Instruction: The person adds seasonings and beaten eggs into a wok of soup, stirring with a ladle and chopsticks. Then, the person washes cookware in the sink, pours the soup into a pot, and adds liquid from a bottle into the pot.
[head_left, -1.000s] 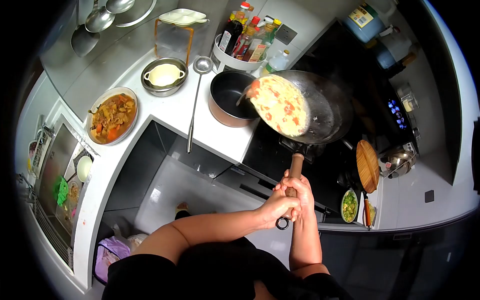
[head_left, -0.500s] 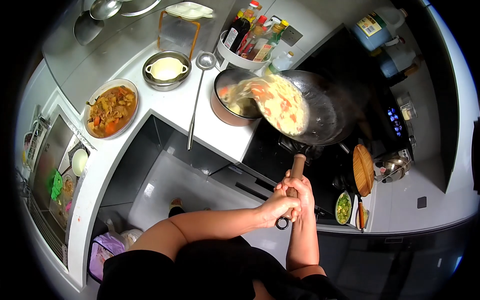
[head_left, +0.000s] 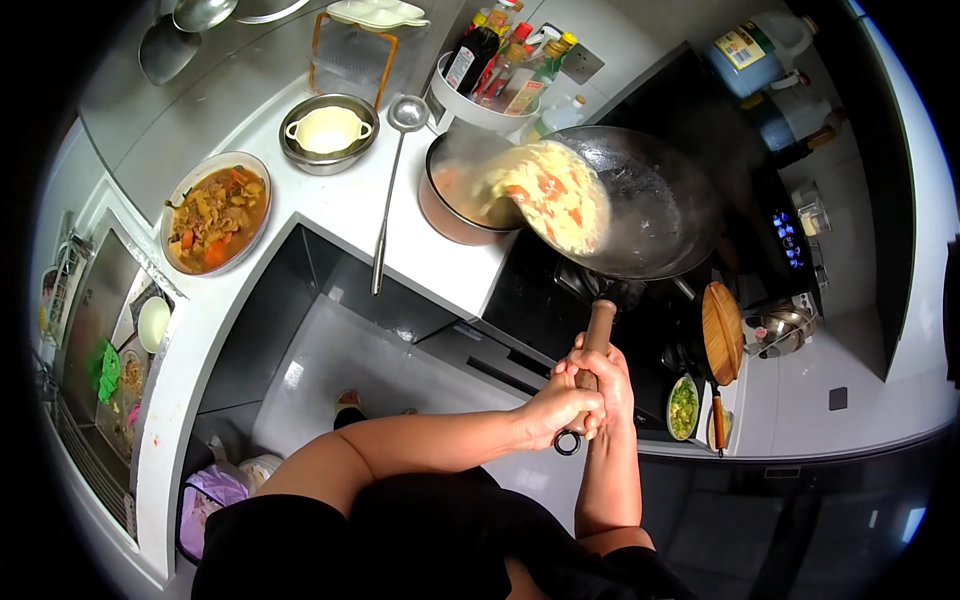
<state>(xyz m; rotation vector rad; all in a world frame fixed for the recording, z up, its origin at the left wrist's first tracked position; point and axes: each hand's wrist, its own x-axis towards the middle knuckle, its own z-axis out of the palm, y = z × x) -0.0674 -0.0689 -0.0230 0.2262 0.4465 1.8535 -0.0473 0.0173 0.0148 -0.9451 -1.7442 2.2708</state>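
Note:
My left hand [head_left: 562, 408] and my right hand [head_left: 610, 378] are both wrapped round the wooden handle [head_left: 599, 328] of a large dark wok [head_left: 660, 215]. The wok is tilted to the left, its lip over the rim of a deep pot [head_left: 452, 215] on the white counter. Yellow egg with red tomato pieces [head_left: 553, 195] lies along the wok's left side and pours over the lip into the pot. Steam blurs the pot's inside.
A long ladle [head_left: 391, 200] lies left of the pot. Beyond are a metal bowl [head_left: 329, 163] holding a cream dish, a plate of stew [head_left: 217, 215], and a bottle rack [head_left: 470, 108]. At right, a wooden lid [head_left: 720, 333] and a bowl of chopped greens [head_left: 683, 407].
The egg and tomato have begun running from the wok into the pot, and less is left in the wok. Steam has thickened over the pot. Both hands keep their hold.

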